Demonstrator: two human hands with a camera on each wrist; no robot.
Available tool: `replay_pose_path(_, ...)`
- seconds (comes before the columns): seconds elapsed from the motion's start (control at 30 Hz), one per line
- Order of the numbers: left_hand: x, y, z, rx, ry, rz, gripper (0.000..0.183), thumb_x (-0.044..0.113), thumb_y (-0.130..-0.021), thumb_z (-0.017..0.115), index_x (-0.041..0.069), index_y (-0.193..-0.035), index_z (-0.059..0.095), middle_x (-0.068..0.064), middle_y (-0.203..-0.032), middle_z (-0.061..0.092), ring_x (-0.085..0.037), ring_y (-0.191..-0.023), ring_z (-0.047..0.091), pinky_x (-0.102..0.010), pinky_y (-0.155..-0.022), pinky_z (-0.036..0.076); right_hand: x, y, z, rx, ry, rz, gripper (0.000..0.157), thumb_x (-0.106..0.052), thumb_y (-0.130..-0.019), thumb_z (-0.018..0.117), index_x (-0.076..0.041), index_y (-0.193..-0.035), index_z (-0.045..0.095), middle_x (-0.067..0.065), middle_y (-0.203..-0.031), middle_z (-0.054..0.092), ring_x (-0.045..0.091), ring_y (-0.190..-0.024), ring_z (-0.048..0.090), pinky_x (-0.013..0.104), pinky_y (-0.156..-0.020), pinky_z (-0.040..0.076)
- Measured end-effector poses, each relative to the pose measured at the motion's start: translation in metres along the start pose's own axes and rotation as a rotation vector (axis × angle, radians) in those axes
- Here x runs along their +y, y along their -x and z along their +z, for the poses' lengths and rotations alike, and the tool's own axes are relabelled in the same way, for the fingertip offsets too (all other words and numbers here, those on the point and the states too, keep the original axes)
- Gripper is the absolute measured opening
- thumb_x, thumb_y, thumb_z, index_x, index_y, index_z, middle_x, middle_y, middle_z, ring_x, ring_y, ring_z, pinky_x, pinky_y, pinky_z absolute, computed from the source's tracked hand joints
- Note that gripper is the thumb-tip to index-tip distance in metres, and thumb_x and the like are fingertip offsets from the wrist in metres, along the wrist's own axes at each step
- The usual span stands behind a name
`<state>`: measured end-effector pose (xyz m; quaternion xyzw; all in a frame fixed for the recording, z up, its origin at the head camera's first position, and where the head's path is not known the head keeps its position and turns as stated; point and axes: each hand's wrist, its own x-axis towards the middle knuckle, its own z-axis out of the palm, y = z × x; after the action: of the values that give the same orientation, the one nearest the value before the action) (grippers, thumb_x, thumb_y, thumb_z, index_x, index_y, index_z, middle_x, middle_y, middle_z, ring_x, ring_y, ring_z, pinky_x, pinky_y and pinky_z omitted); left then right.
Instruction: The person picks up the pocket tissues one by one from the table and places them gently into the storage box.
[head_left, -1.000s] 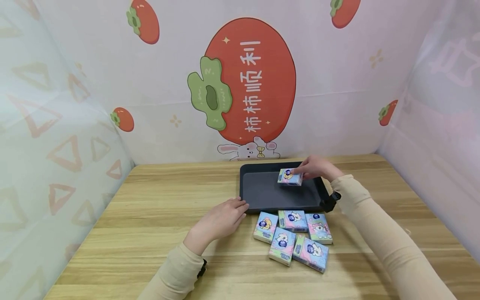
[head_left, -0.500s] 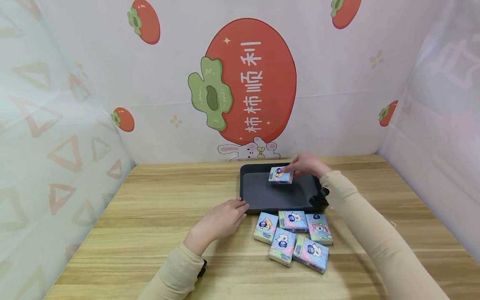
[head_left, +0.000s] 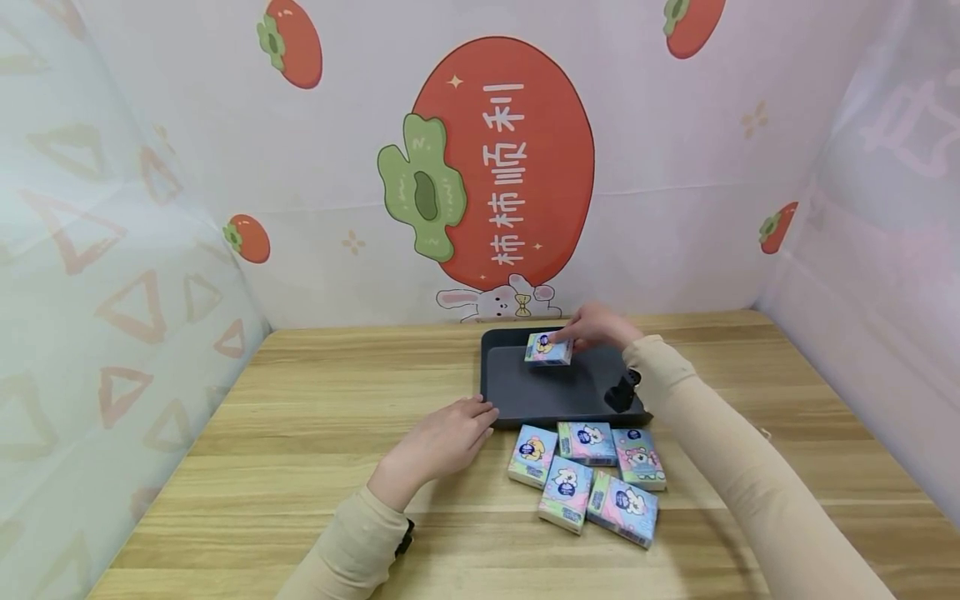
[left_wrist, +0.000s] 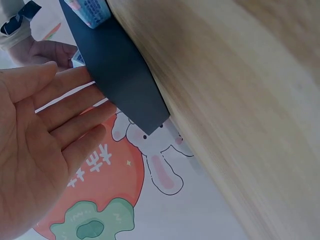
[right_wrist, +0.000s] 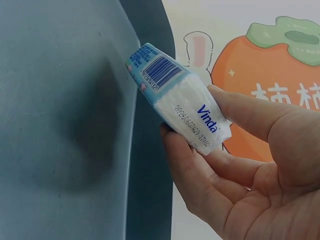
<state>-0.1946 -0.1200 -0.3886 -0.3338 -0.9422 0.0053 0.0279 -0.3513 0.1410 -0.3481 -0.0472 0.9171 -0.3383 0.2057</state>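
Observation:
Over the back of a dark grey tray, my right hand pinches a pack of tissues between thumb and fingers. The right wrist view shows the tissue pack with its barcode and the "Vinda" print, held above the tray, whose floor carries its shadow. My left hand touches the tray's front left corner with its fingertips. Seen from the left wrist, the left hand has straight fingers against the tray wall.
Several tissue packs lie in a loose group on the wooden table just in front of the tray. A printed wall cloth stands behind the table, with more cloth on both sides.
My right hand has carried the tissue pack leftward over the tray, toward its back left part. The left hand, the tray and the packs on the table stay where they were.

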Motion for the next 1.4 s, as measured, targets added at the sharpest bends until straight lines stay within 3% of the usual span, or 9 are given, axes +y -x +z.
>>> replay_pose_path(0.4, 0.001, -0.001, 0.000, 0.001, -0.004, -0.005, 0.036, 0.023, -0.099, 0.049, 0.005, -0.129, 0.059, -0.010, -0.132, 0.058, -0.025, -0.128, 0.051, -0.037, -0.107, 0.043, -0.007, -0.008, 0.004, -0.006, 0.015, -0.006, 0.044, -0.041, -0.082, 0.072, -0.002, -0.103, 0.071, 0.010, -0.097, 0.071, 0.019, -0.083, 0.066, 0.029, -0.084, 0.057)
replay_pose_path(0.63, 0.002, -0.002, -0.001, -0.005, -0.007, -0.002, 0.036, 0.024, -0.099, 0.049, 0.005, -0.129, 0.059, -0.010, -0.133, 0.058, -0.025, -0.128, 0.050, -0.037, -0.107, 0.043, -0.007, -0.019, 0.009, 0.005, -0.032, 0.026, 0.044, -0.038, -0.083, 0.072, 0.000, -0.107, 0.069, 0.012, -0.102, 0.070, 0.025, -0.091, 0.067, 0.035, -0.091, 0.055)
replay_pose_path(0.93, 0.002, -0.002, 0.000, -0.009, -0.006, -0.001, 0.036, 0.023, -0.099, 0.049, 0.005, -0.129, 0.058, -0.011, -0.133, 0.057, -0.025, -0.128, 0.050, -0.037, -0.107, 0.043, -0.011, -0.030, 0.020, 0.022, -0.020, 0.004, 0.040, -0.038, -0.081, 0.075, -0.002, -0.098, 0.073, 0.008, -0.088, 0.071, 0.028, -0.090, 0.067, 0.037, -0.087, 0.057)
replay_pose_path(1.4, 0.001, -0.002, -0.001, -0.011, 0.004, -0.002, 0.036, 0.023, -0.099, 0.050, 0.005, -0.129, 0.059, -0.010, -0.132, 0.058, -0.026, -0.128, 0.050, -0.037, -0.107, 0.044, -0.020, -0.038, 0.033, 0.023, -0.051, 0.018, 0.041, -0.037, -0.082, 0.074, -0.002, -0.103, 0.071, 0.011, -0.095, 0.071, 0.024, -0.088, 0.069, 0.031, -0.082, 0.058)
